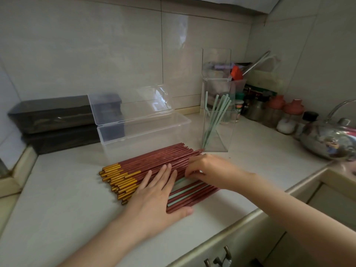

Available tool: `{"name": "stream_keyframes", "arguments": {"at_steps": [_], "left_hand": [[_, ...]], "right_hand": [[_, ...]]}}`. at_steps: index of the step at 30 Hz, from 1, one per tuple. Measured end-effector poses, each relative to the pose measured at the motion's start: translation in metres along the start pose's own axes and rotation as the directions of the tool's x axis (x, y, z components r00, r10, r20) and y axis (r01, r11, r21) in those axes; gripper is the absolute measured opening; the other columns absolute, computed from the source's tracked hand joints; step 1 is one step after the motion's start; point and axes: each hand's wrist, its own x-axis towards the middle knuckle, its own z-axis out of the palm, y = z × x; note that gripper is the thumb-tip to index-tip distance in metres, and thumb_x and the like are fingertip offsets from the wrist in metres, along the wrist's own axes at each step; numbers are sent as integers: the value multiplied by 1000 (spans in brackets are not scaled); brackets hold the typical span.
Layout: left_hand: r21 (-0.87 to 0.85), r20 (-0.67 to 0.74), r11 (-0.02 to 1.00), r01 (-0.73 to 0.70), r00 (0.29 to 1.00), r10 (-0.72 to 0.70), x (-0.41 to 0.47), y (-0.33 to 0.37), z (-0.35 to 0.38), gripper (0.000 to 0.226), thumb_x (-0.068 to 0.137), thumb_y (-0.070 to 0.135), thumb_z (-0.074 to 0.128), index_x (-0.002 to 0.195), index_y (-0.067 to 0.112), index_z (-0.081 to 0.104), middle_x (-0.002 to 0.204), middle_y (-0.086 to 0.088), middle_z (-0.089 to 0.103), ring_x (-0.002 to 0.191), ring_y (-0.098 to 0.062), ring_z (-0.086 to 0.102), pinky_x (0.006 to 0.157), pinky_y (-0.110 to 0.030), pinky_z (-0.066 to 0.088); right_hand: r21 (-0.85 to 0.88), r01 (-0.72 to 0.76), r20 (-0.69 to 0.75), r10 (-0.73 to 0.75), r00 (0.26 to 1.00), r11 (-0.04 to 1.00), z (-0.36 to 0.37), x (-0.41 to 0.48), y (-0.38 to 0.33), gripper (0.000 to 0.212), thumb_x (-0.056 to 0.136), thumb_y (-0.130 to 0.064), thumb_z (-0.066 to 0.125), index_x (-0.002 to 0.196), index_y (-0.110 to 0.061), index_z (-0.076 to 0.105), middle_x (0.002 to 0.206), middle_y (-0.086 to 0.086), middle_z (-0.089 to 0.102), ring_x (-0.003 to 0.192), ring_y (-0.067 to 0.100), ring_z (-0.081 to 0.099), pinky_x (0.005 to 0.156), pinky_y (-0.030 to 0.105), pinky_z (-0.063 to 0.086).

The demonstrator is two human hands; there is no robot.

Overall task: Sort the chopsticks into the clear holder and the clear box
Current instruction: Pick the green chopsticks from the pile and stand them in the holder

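A pile of red-brown chopsticks with gold ends (146, 162) lies on the white counter (63, 189), with a few pale green chopsticks (185, 191) mixed in near the front. My left hand (159, 191) lies flat on the pile with straight fingers. My right hand (204, 168) curls its fingers over the pile and pinches at a green chopstick. Behind the pile, the clear box (142, 132) stands with its lid up and nothing visible inside. The clear holder (217, 130) at the right holds several green chopsticks.
Two dark boxes (57, 120) are stacked at the back left. Seasoning jars (289, 116), a utensil container (223, 79) and a steel kettle (331, 137) crowd the back right. The counter edge runs along the front right, with cabinet handles (219, 259) below.
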Motion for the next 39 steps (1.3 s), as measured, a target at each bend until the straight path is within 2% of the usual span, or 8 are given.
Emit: {"name": "stream_keyframes", "arguments": {"at_steps": [6, 21, 26, 29, 31, 34, 36, 39], "left_hand": [[6, 8, 1000, 2, 1000, -2, 1, 0, 1, 101, 73, 81, 13, 147, 18, -15, 154, 4, -23, 137, -5, -28, 116, -34, -13], [-18, -16, 1000, 0, 1000, 0, 0, -1, 2, 102, 72, 82, 13, 147, 18, -13, 154, 5, -20, 138, -4, -26, 116, -33, -14], [-12, -9, 1000, 3, 1000, -3, -1, -1, 2, 102, 72, 82, 12, 146, 18, -17, 153, 7, -23, 137, -4, -27, 116, -32, -15], [-5, 3, 1000, 2, 1000, -2, 0, -1, 2, 102, 71, 82, 10, 145, 19, -19, 152, 7, -25, 137, -4, -28, 116, -33, -15], [-1, 7, 1000, 3, 1000, -3, 0, -1, 2, 102, 69, 83, 8, 145, 19, -20, 152, 7, -25, 136, -4, -28, 115, -33, -15], [1, 12, 1000, 2, 1000, -2, 0, -1, 2, 101, 71, 83, 10, 144, 19, -21, 152, 7, -26, 136, -4, -28, 115, -32, -16], [-4, 12, 1000, 1, 1000, -1, 0, -1, 3, 102, 71, 83, 10, 144, 19, -21, 152, 7, -26, 136, -4, -28, 115, -33, -16], [-6, 14, 1000, -2, 1000, 2, -1, -1, 4, 102, 71, 84, 10, 144, 20, -22, 151, 7, -27, 136, -4, -29, 116, -34, -15]], "right_hand": [[-154, 94, 16, -93, 996, 984, 4, 3, -3, 10, 89, -14, 57, 91, -11, 66, 91, 4, 57, 79, 25, 57, 61, 36, 45], [-230, 136, 249, -77, 965, 964, -10, 14, 0, 12, 86, -8, 52, 96, -8, 58, 92, 8, 62, 80, 26, 57, 68, 32, 42], [-229, 107, 144, -75, 987, 967, -18, 1, 17, 10, 82, -4, 54, 91, -7, 57, 89, 6, 59, 76, 24, 56, 60, 28, 40], [-85, -14, -103, 5, 995, 996, -38, -7, 24, 11, 81, -4, 60, 89, -11, 57, 81, -1, 58, 70, 16, 57, 63, 31, 51], [126, -93, -368, 133, 920, 988, -56, -5, 25, 15, 82, -3, 62, 92, -13, 57, 81, -6, 58, 73, 8, 59, 69, 22, 52], [434, -76, -677, 380, 630, 898, -86, 12, 30, 15, 83, -3, 62, 94, -11, 58, 84, 1, 62, 75, 15, 63, 70, 19, 53], [609, -15, -705, 550, 448, 793, -103, 28, 40, 13, 83, -3, 61, 95, -7, 59, 85, 13, 65, 71, 22, 66, 64, 27, 56], [812, 15, -555, 764, 327, 584, -117, 45, 58, 17, 84, 0, 58, 101, 1, 60, 83, 15, 66, 60, 19, 66, 57, 23, 55]]}}
